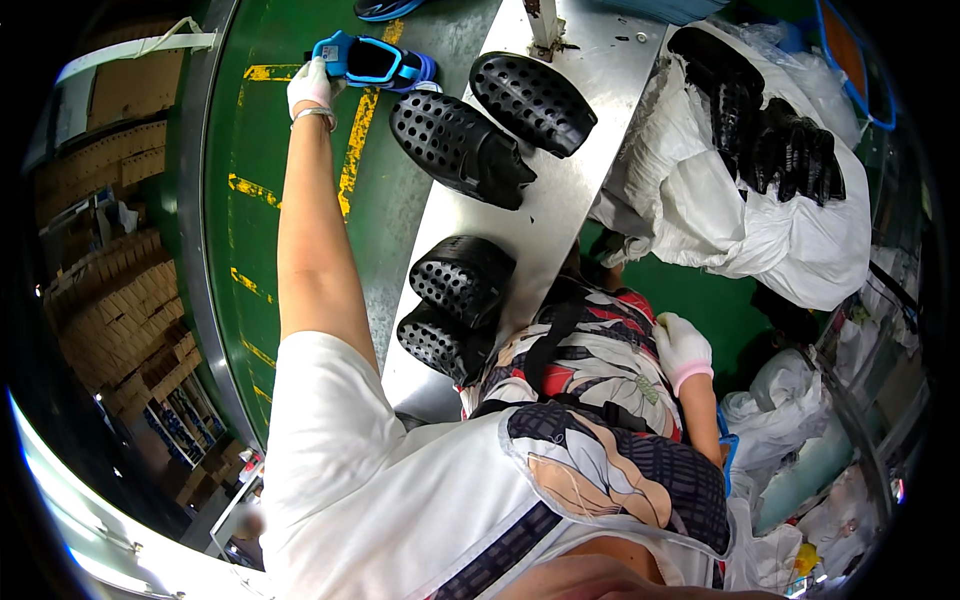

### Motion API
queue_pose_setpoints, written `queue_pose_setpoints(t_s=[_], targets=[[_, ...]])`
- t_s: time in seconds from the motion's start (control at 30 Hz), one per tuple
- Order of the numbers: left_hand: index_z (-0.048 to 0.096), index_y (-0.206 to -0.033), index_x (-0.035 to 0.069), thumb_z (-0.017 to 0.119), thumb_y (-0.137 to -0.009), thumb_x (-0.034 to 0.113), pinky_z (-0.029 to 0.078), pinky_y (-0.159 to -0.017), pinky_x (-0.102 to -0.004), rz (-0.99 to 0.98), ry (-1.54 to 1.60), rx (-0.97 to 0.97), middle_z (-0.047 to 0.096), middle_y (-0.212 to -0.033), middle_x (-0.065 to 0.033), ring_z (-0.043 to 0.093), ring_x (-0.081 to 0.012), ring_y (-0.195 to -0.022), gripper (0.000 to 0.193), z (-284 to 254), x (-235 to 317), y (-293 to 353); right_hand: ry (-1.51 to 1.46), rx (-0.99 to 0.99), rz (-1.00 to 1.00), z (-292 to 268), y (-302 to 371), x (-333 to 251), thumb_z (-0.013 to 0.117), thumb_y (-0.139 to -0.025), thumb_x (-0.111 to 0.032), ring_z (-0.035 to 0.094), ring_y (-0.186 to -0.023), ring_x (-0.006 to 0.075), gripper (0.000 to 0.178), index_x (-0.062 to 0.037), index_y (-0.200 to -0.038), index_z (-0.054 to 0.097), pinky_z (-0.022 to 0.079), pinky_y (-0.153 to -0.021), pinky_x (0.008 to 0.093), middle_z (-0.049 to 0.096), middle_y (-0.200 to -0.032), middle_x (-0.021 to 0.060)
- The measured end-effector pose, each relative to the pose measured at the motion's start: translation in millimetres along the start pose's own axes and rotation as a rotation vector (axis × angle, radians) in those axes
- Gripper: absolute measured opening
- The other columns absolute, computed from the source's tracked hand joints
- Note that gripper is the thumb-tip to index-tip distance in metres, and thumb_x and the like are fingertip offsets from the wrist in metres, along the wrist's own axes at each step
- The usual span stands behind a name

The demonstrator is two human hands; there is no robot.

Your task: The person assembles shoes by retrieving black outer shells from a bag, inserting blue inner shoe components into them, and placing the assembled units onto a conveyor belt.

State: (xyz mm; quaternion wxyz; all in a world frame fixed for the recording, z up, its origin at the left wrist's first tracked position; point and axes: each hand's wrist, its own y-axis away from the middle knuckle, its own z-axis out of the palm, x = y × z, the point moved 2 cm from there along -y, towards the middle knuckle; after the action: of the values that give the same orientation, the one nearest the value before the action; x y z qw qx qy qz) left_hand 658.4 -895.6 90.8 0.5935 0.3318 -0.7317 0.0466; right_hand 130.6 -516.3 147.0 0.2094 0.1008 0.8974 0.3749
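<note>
At eleven o'clock, the blue shoe (378, 76), likely light and pliable, is suitably pinched by its nine-o'clock end in the left hand (310, 87), while the right hand (684, 346), at three, cannot be judged spread or closed.

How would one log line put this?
left hand: holds blue sneaker; right hand: beside floral apron; metal bench: four black shoe-shaped pieces

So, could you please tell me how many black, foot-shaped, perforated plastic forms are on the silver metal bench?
4. Far pair: a right form and a left form. Near pair: an upper form and a lower form, as pictured. Floral fabric clothing could hide more.
</note>
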Motion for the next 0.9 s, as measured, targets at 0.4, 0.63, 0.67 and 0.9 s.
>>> queue_pose_setpoints(t_s=[0.4, 0.63, 0.67, 0.9], targets=[[0.043, -0.134, 0.001, 0.058, -0.090, 0.035, 0.052, -0.079, -0.0302, 0.068, -0.237, -0.288, 0.057, -0.116, -0.0118, 0.060, -0.0203, -0.097, 0.057, -55.8, 2.7, 118.9, 0.114, 0.041, -0.164, -29.3, -22.4, -33.7, 0.050, -0.088, -0.031, 0.060, -0.088, 0.0345, 0.026, -0.0103, -0.101, 0.059, 0.047, -0.076, 0.0446, 0.063, -0.094, 0.0156], [0.047, -0.131, 0.003, 0.055, -0.093, 0.031, 0.049, -0.073, -0.0250, -0.004, -0.273, -0.278, 0.059, -0.107, -0.0062, 0.058, -0.0130, -0.090, 0.048, -132.3, -32.1, 230.6, 0.130, 0.190, -0.360, -75.0, -52.1, -82.9, 0.050, -0.088, -0.029, 0.059, -0.089, 0.0352, 0.024, -0.0098, -0.099, 0.060, 0.046, -0.076, 0.0443, 0.063, -0.092, 0.0172], [0.047, -0.131, 0.002, 0.055, -0.093, 0.030, 0.048, -0.071, -0.0245, -0.020, -0.253, -0.245, 0.059, -0.106, -0.0054, 0.058, -0.0124, -0.089, 0.048, -146.4, -43.6, 246.3, 0.114, 0.229, -0.410, -79.7, -55.4, -89.1, 0.050, -0.088, -0.028, 0.060, -0.089, 0.0350, 0.024, -0.0099, -0.099, 0.060, 0.046, -0.076, 0.0440, 0.063, -0.092, 0.0172], [0.036, -0.139, 0.003, 0.056, -0.091, 0.039, 0.052, -0.078, -0.0326, -0.371, -0.057, -0.093, 0.047, -0.129, -0.0126, 0.055, -0.0222, -0.103, 0.063, -191.8, -121.9, 366.3, 0.097, 0.198, -0.559, -72.5, -66.4, -109.2, 0.051, -0.089, -0.028, 0.060, -0.090, 0.0336, 0.026, -0.0080, -0.102, 0.062, 0.047, -0.078, 0.0412, 0.064, -0.097, 0.0162]])
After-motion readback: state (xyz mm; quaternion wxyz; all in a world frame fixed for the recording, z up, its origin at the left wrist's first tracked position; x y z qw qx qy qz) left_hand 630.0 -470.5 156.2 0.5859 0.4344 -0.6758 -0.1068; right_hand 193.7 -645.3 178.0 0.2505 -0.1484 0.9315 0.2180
